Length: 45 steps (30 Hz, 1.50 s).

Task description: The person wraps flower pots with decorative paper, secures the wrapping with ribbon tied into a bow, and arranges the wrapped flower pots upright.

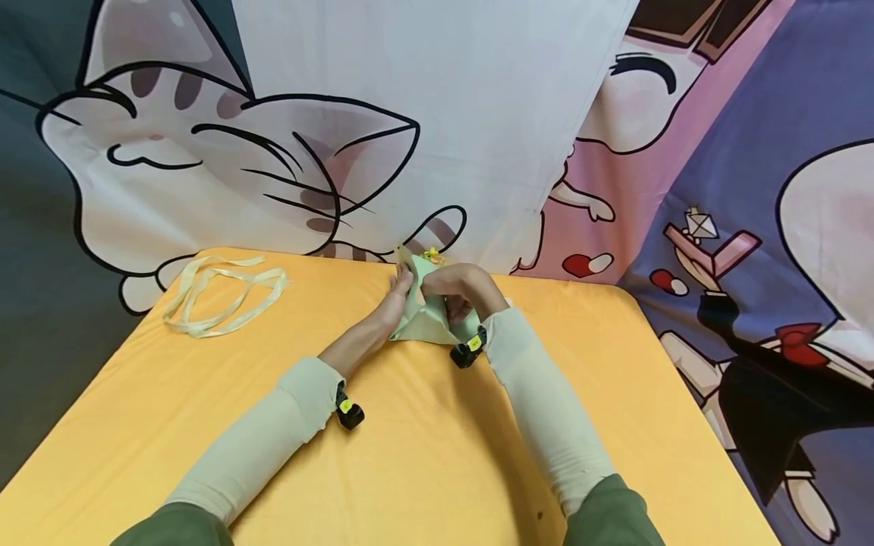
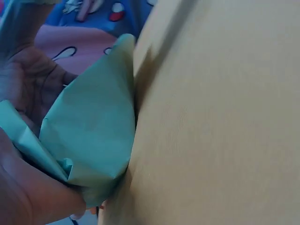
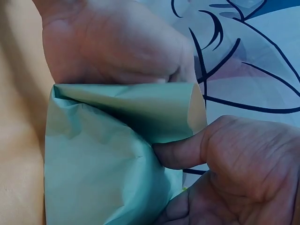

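A sheet of light green wrapping paper is folded into a loose cone near the table's back edge, with small yellow flowers peeking out at its top. My left hand grips the paper's left side; in the left wrist view its thumb side lies along the folded edge. From the right, my right hand bends over the paper. Its thumb presses into a fold in the right wrist view, with the fingers below pinching the paper. The paper hides the left hand's fingertips there.
A loose loop of pale yellow ribbon lies at the table's back left. The table has a yellow cloth. Behind it hangs a printed cartoon curtain, close to the back edge. Each wrist wears a small black camera.
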### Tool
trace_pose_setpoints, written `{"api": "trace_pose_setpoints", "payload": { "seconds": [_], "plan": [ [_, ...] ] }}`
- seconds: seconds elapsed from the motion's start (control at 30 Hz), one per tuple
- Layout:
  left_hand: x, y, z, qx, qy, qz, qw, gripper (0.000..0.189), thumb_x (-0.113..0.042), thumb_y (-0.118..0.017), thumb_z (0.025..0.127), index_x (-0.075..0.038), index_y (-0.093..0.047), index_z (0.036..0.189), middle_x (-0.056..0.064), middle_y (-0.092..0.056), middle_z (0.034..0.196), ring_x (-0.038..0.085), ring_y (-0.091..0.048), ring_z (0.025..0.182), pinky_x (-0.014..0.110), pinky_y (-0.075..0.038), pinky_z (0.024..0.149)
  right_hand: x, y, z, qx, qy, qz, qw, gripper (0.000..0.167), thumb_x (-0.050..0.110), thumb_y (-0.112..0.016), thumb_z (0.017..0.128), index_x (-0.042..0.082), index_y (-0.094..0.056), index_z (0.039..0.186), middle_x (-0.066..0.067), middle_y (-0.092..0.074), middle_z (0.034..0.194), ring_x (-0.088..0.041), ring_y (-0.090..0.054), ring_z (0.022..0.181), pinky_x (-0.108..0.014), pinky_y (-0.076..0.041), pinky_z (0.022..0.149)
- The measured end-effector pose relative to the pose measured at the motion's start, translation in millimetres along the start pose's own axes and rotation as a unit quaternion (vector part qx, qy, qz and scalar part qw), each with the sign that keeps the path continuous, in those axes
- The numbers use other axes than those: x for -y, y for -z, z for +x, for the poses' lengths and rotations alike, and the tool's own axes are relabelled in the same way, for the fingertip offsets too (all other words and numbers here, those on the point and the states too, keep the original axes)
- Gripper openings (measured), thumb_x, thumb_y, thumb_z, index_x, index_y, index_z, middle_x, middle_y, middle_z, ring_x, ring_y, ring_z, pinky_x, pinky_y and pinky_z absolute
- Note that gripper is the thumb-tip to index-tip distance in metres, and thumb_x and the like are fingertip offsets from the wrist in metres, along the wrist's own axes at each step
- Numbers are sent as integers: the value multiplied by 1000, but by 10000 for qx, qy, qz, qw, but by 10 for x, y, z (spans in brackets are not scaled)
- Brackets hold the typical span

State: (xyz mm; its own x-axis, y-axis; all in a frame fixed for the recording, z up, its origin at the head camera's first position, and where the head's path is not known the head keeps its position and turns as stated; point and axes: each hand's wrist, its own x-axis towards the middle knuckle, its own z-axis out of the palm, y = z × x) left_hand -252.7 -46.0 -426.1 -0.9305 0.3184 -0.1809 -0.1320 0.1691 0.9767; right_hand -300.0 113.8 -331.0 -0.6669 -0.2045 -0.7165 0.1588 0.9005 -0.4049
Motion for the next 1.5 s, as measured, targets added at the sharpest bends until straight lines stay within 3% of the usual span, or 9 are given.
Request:
{"api": "trace_pose_setpoints", "payload": {
  "seconds": [0.17, 0.27, 0.37, 0.47, 0.67, 0.97, 1.17, 1.33, 1.5],
  "plan": [
    [-3, -1, 44, 51, -918, 626, 9938, 73, -47, -9, 122, -10, 20, 177, 7, 31, 187, 30, 34, 173, 56, 24, 139, 17, 14, 6, -29, -24, -47, 10000, 47, 36, -44, 111, 4, -58, 143, -15, -70, 107, -23, -67, 82, -35, -64, 82],
    [10, -6, 52, 76, -1121, 650, 9915, 74, -47, -10, 122, -9, 18, 178, 6, 30, 187, 27, 35, 172, 55, 24, 139, 17, 22, 11, 17, 19, 29, 10000, 60, 38, -43, 113, 6, -50, 163, -23, -71, 129, -25, -70, 89, -36, -65, 85],
    [39, -18, 77, 23, -1279, 794, 9886, 73, -47, -9, 121, -10, 19, 178, 6, 28, 188, 27, 33, 173, 56, 21, 140, 13, 27, 7, 11, 22, 56, 10000, 62, 40, -44, 113, 8, -48, 166, -26, -69, 140, -26, -72, 93, -35, -66, 85],
    [52, -31, 88, -36, -1427, 1197, 9825, 74, -49, -7, 121, -9, 16, 179, 7, 25, 188, 29, 28, 175, 55, 16, 143, 6, 24, 13, -39, -3, -17, 10000, 56, 39, -45, 114, 5, -57, 157, -23, -72, 137, -25, -73, 92, -34, -66, 84],
    [31, -41, 85, -159, -1502, 2315, 9610, 79, -56, -11, 120, -7, 2, 180, 8, 12, 191, 29, 16, 178, 51, 7, 145, -9, 14, 24, -51, 11, 27, 10000, 53, 43, -45, 119, 3, -64, 147, -20, -75, 128, -23, -73, 89, -33, -66, 82],
    [22, -87, 103, -231, -1532, 2447, 9571, 86, -65, -14, 118, -7, -4, 181, 9, 6, 192, 28, 10, 179, 52, 3, 146, -148, 29, 14, 297, 389, 550, 9973, 48, 39, -47, 119, 5, -61, 150, -22, -67, 138, -27, -71, 97, -35, -65, 88],
    [17, -114, 109, -333, -1417, 3231, 9351, 103, -82, -8, 111, -7, -5, 181, 12, 6, 191, 31, 11, 179, 55, 1, 146, -285, 100, 22, 466, 550, 1122, 9911, 37, 29, -47, 120, 2, -66, 136, -27, -67, 143, -28, -75, 96, -34, -67, 87],
    [-13, -133, 114, -369, -1363, 3730, 9170, 104, -82, -14, 111, -5, -10, 180, 14, 2, 191, 32, 6, 180, 52, -2, 146, -305, 121, 43, 273, 536, 1196, 9910, 41, 31, -45, 123, 1, -72, 121, -21, -77, 122, -27, -79, 91, -37, -68, 89],
    [-19, -130, 94, -380, -1300, 3871, 9120, 101, -79, -19, 113, -3, -10, 180, 15, 3, 191, 34, 5, 180, 51, -2, 146, -289, 133, 72, 135, 696, 1065, 9918, 43, 26, -44, 123, 1, -75, 109, -13, -80, 94, -24, -80, 82, -37, -69, 86]
  ]
}}
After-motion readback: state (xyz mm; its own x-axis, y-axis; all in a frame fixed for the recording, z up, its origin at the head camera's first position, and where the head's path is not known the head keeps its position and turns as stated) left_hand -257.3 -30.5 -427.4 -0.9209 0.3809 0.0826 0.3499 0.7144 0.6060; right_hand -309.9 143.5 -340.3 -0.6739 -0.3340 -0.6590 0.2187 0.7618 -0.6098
